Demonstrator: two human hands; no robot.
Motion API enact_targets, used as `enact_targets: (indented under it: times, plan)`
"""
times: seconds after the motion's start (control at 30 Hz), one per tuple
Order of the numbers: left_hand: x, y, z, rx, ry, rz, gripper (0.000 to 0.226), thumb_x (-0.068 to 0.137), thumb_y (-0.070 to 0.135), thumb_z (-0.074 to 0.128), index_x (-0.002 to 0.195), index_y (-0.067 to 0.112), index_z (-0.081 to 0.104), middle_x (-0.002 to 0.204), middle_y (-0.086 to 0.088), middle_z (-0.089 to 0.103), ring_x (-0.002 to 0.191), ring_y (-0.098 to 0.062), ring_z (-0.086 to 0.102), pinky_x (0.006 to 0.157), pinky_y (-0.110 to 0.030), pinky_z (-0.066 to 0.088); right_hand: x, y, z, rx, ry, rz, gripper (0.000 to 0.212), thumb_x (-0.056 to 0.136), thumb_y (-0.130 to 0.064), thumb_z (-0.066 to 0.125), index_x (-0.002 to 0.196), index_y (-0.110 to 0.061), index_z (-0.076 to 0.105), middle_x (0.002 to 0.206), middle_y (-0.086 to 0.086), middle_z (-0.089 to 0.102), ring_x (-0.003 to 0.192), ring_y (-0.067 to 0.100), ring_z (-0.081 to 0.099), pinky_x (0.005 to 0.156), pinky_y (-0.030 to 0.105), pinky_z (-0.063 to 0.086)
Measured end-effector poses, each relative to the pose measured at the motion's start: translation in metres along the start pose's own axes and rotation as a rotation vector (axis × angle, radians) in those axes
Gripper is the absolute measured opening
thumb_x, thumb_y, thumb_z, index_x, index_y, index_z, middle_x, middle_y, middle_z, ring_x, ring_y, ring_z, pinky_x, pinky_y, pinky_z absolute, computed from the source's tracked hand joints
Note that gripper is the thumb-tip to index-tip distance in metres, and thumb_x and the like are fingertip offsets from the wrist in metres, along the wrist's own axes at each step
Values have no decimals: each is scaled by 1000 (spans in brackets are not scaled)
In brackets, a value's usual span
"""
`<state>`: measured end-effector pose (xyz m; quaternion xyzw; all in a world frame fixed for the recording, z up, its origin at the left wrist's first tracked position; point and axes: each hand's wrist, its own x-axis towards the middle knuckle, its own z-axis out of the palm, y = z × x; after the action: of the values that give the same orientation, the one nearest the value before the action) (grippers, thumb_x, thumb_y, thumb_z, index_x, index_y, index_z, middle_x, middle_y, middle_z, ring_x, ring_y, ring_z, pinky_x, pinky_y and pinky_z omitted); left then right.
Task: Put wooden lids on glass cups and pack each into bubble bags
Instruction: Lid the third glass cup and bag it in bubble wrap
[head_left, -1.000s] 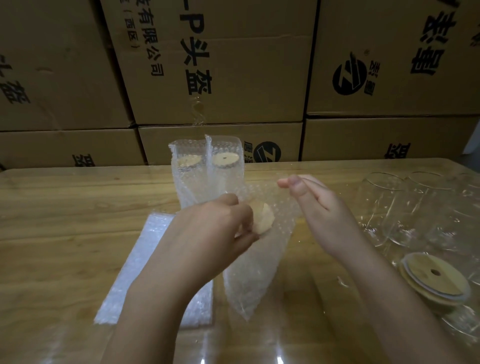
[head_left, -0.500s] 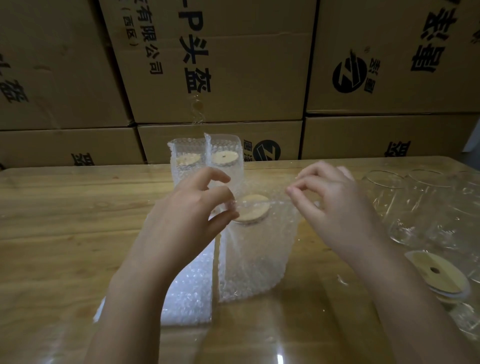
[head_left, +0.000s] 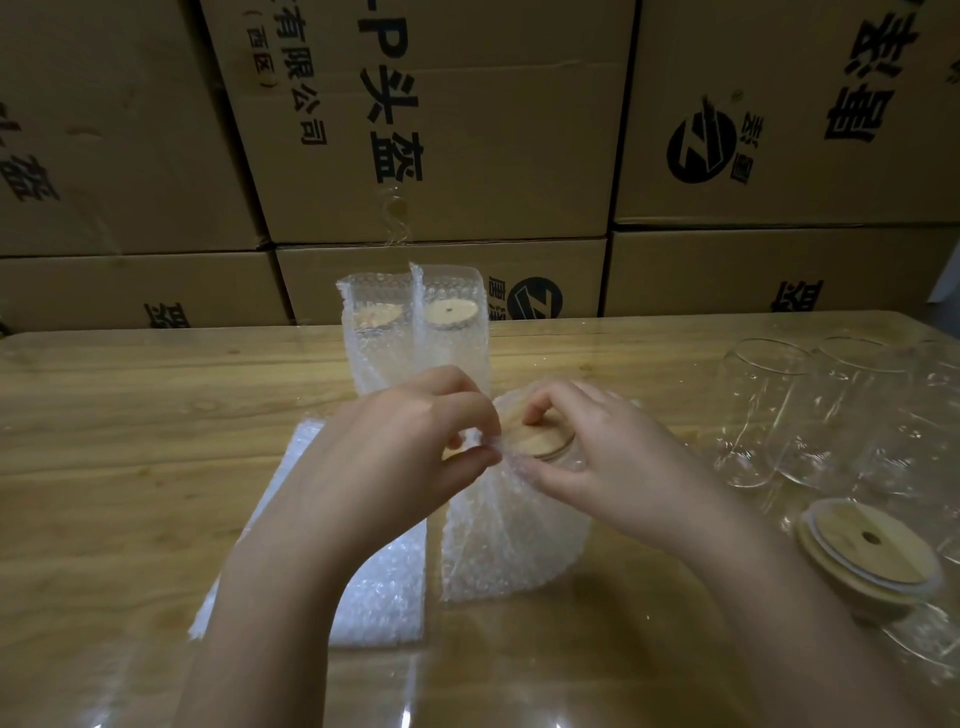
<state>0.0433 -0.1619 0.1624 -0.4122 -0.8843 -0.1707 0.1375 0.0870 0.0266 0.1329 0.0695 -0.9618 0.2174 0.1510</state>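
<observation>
Stacked cardboard boxes (head_left: 467, 130) behind our wooden table (head_left: 104, 467) | bubble bag (head_left: 514, 530) holding lidded cup (head_left: 566, 460) stands mid-table between our hands | left hand (head_left: 395, 457) pinches bag's top edge | right hand (head_left: 613, 467) curls round wooden lid (head_left: 540, 441), thumb against bag | bare glasses (head_left: 779, 410) far right

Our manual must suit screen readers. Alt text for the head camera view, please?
The left hand and right hand pinch the top of a bubble bag around a lidded glass cup standing on a wooden table. Behind stand two bagged cups; empty glasses and spare lids sit at right.
</observation>
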Motion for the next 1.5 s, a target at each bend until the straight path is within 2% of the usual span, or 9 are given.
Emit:
enact_targets:
  times: [0.17,0.37,0.6,0.73,0.87,1.0,1.2,1.33,1.5]
  plan:
    - [0,2,-1,12,-17,-13,13,86,41,61,93,32,67,100,21,59,80,4,59,67,-31,54,1,-1,3,-12,72,-2,26,77,-51,59,96,-37,46,102,-24,51,99,0,41,74,9,32]
    - [2,0,1,55,-28,-27,10,89,39,59,92,32,65,101,20,60,82,2,61,67,-30,53,3,-1,10,34,140,56,33,71,-55,52,96,-34,48,102,-22,51,103,3,44,74,22,37]
    - [2,-7,2,48,-43,-66,10,89,38,60,94,31,65,99,19,61,83,2,61,70,-30,54,5,-3,18,-41,171,72,30,74,-59,55,93,-36,47,99,-22,50,96,0,41,68,6,26]
    - [-1,-13,0,61,-46,-114,13,89,43,57,93,33,64,100,18,60,85,2,60,71,-31,53,3,-6,11,-128,61,33,42,79,-65,34,106,-38,49,111,-22,53,105,4,45,80,24,31]
    - [-3,-15,-2,89,-71,-145,24,82,58,54,92,37,60,105,21,57,86,0,60,70,-30,53,1,3,-6,-181,175,43,35,93,-31,34,118,-36,59,123,-14,57,116,12,45,88,31,25]
    - [-1,-8,-2,40,-51,-115,44,77,67,37,86,33,63,105,20,57,82,-3,60,72,-33,54,0,21,-16,-341,128,141,54,85,8,49,112,-36,62,147,-6,34,135,18,26,106,39,22]
    - [-1,-11,-8,9,-3,-105,64,72,69,24,93,31,71,100,19,62,78,0,60,67,-30,55,-5,25,-27,-136,55,123,15,93,-26,52,93,-39,60,140,-12,38,132,11,30,106,40,23]
    - [-7,-17,-14,-16,68,-96,50,77,61,40,91,29,75,90,16,66,72,-2,60,62,-36,54,-6,27,-34,-106,167,72,18,93,-28,48,97,-30,65,120,-14,52,116,10,45,98,33,30]
    - [-8,-25,-13,91,221,-121,7,84,19,71,88,19,77,77,8,70,62,-15,60,51,-34,49,-6,24,-36,-165,241,49,19,96,-24,48,100,-24,66,99,-16,64,100,12,59,96,35,32]
